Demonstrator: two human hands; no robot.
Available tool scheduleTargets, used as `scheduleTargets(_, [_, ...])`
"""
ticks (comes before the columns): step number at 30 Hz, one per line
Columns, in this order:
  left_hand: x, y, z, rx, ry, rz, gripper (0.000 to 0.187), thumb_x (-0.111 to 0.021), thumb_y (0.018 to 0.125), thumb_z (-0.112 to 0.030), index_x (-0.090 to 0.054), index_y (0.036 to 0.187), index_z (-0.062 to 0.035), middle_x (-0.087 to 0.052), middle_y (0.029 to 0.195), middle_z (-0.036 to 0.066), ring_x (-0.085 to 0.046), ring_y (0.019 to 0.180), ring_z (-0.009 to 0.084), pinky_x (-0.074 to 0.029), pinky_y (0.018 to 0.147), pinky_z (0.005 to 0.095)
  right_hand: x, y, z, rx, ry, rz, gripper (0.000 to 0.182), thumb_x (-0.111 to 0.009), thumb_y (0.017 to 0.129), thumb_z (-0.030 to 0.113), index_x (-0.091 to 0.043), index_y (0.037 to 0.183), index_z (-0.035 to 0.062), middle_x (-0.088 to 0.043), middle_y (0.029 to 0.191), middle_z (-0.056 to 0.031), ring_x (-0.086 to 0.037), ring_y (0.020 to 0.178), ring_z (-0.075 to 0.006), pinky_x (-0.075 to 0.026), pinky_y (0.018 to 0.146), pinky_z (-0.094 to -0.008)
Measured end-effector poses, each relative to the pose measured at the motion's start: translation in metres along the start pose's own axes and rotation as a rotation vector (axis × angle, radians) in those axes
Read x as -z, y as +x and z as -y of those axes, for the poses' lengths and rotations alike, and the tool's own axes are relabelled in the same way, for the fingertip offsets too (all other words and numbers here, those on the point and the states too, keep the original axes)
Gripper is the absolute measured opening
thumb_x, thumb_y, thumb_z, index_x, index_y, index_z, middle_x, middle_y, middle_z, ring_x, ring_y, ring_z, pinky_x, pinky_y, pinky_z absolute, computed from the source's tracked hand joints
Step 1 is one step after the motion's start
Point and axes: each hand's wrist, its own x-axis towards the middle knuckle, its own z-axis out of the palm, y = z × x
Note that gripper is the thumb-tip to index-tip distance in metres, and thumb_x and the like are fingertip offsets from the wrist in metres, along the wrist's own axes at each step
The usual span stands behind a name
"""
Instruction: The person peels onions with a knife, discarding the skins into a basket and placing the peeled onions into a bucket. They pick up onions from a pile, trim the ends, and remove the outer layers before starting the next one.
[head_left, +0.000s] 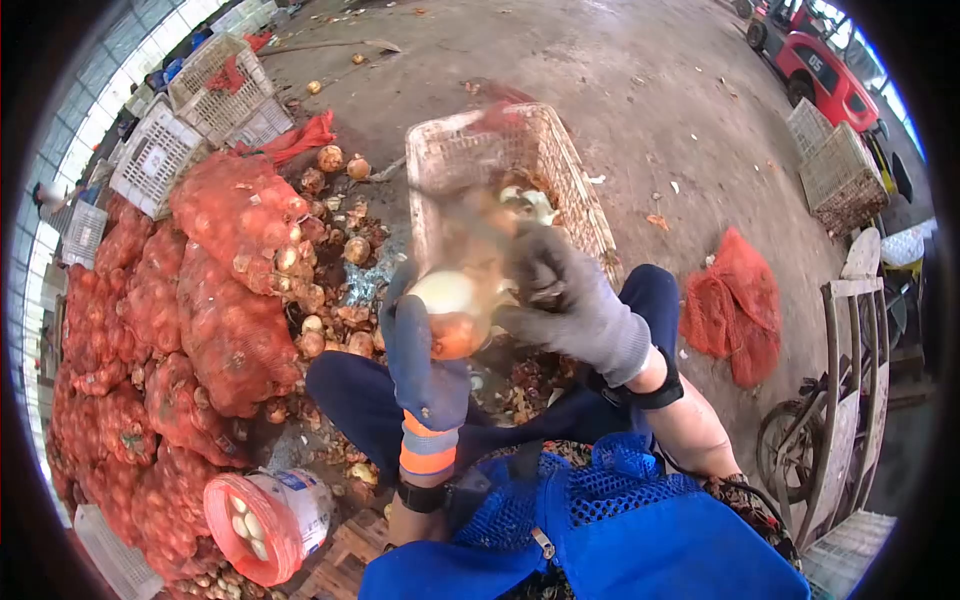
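Observation:
A half-peeled onion (pixel 447 294), white on top with brown skin below, sits in my left hand (pixel 425 350), which wears a dark blue glove with an orange cuff band. My right hand (pixel 575 305), in a grey glove, is beside it with curled fingers, blurred by motion; what its fingers hold, if anything, cannot be made out. Just beyond both hands stands a dirty white plastic crate (pixel 585 195) with pale onion pieces or peels inside, partly smeared. Loose onion skins lie on the ground between my legs.
Red mesh sacks of onions (pixel 235 325) pile up at the left, near loose onions (pixel 357 250). A bucket (pixel 270 520) holds white peeled onions at lower left. Right: a red mesh bag (pixel 735 305), a hand cart (pixel 835 400), crates (pixel 845 180) and a red vehicle (pixel 815 70).

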Motion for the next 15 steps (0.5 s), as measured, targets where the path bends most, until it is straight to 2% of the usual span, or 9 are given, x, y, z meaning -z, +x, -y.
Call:
scheduleTargets(3, [-0.001, -0.003, -0.010, 0.086, -0.007, 0.040, 0.048, -0.043, 0.095, -0.039, -0.044, 0.129, -0.0049, -0.055, 0.122, 0.008, -0.058, 0.106, 0.0213, -0.055, 0.079, 0.0384, 0.000, 0.006, -0.002, -0.100, -0.235, 0.088, 0.055, -0.074, 0.073, 0.012, -0.046, 0.120, 0.0041, -0.061, 0.100, -0.0094, -0.064, 0.087, -0.0204, -0.052, 0.072, -0.0289])
scheduleTargets(4, [0.006, -0.002, -0.009, 0.085, -0.006, 0.041, 0.048, -0.043, 0.095, -0.039, -0.044, 0.129, -0.0049, -0.055, 0.122, 0.008, -0.058, 0.106, 0.0213, -0.055, 0.079, 0.0384, 0.001, 0.004, 0.001, -0.260, -0.082, 0.112, 0.055, -0.069, 0.076, 0.007, -0.043, 0.124, 0.0035, -0.062, 0.102, -0.0104, -0.064, 0.091, -0.0194, -0.053, 0.075, -0.0311])
scheduleTargets(5, [0.015, -0.001, -0.005, 0.228, -0.139, 0.038, 0.050, -0.044, 0.094, -0.042, -0.045, 0.128, -0.0055, -0.055, 0.121, 0.007, -0.058, 0.105, 0.0208, -0.055, 0.077, 0.0390, 0.000, 0.001, -0.002, -0.259, -0.082, 0.114, 0.055, -0.069, 0.076, 0.007, -0.043, 0.124, 0.0035, -0.062, 0.102, -0.0104, -0.064, 0.091, -0.0194, -0.053, 0.075, -0.0311])
scheduleTargets(6, [0.021, 0.000, -0.003, 0.368, -0.273, 0.034, 0.052, -0.044, 0.093, -0.045, -0.046, 0.127, -0.0062, -0.055, 0.121, 0.007, -0.059, 0.104, 0.0203, -0.056, 0.076, 0.0397, -0.001, -0.002, -0.008, -0.286, 0.270, 0.025, 0.048, -0.069, 0.076, 0.004, -0.048, 0.119, 0.0042, -0.059, 0.095, -0.0037, -0.057, 0.082, -0.0125, -0.048, 0.070, -0.0266])
scheduleTargets(7, [0.018, 0.000, -0.006, 0.363, -0.274, 0.033, 0.052, -0.044, 0.093, -0.045, -0.046, 0.127, -0.0062, -0.055, 0.121, 0.007, -0.059, 0.104, 0.0203, -0.056, 0.076, 0.0397, -0.001, -0.002, -0.008, -0.310, 0.621, -0.065, 0.042, -0.068, 0.075, 0.000, -0.053, 0.115, 0.0049, -0.055, 0.088, 0.0030, -0.051, 0.073, -0.0056, -0.044, 0.065, -0.0220])
scheduleTargets(9, [0.008, -0.002, -0.013, 0.552, -0.589, -0.058, 0.059, -0.044, 0.089, -0.052, -0.048, 0.126, -0.0057, -0.052, 0.128, 0.010, -0.058, 0.107, 0.0249, -0.056, 0.075, 0.0407, 0.008, -0.004, 0.002, -0.294, 0.666, -0.108, 0.041, -0.065, 0.076, -0.004, -0.053, 0.114, 0.0049, -0.054, 0.085, 0.0043, -0.050, 0.071, -0.0046, -0.043, 0.060, -0.0210])
scheduleTargets(13, [0.015, -0.003, -0.007, 0.372, -0.543, 0.059, 0.064, -0.043, 0.088, -0.055, -0.047, 0.128, -0.0055, -0.047, 0.133, 0.014, -0.055, 0.110, 0.0311, -0.056, 0.076, 0.0399, 0.048, -0.008, -0.032, -0.468, 0.283, -0.211, 0.039, -0.068, 0.079, 0.004, -0.051, 0.113, 0.0050, -0.053, 0.085, 0.0041, -0.048, 0.073, -0.0024, -0.042, 0.062, -0.0192])
scheduleTargets(14, [0.014, -0.003, -0.013, 0.433, -0.595, 0.097, 0.065, -0.046, 0.087, -0.056, -0.045, 0.129, -0.0056, -0.046, 0.134, 0.015, -0.054, 0.111, 0.0330, -0.055, 0.078, 0.0404, 0.059, -0.006, -0.054, -0.342, -0.035, -0.177, 0.051, -0.071, 0.079, 0.012, -0.045, 0.121, 0.0005, -0.064, 0.100, -0.0135, -0.064, 0.084, -0.0203, -0.051, 0.068, -0.0289])
scheduleTargets(15, [0.013, -0.004, -0.019, 0.494, -0.645, 0.134, 0.067, -0.048, 0.087, -0.056, -0.043, 0.131, -0.0057, -0.044, 0.135, 0.016, -0.053, 0.112, 0.0350, -0.054, 0.080, 0.0409, 0.069, -0.005, -0.064, -0.296, -0.433, -0.162, 0.045, -0.070, 0.081, 0.022, -0.049, 0.114, 0.0002, -0.064, 0.091, -0.0184, -0.064, 0.081, -0.0209, -0.051, 0.066, -0.0300])
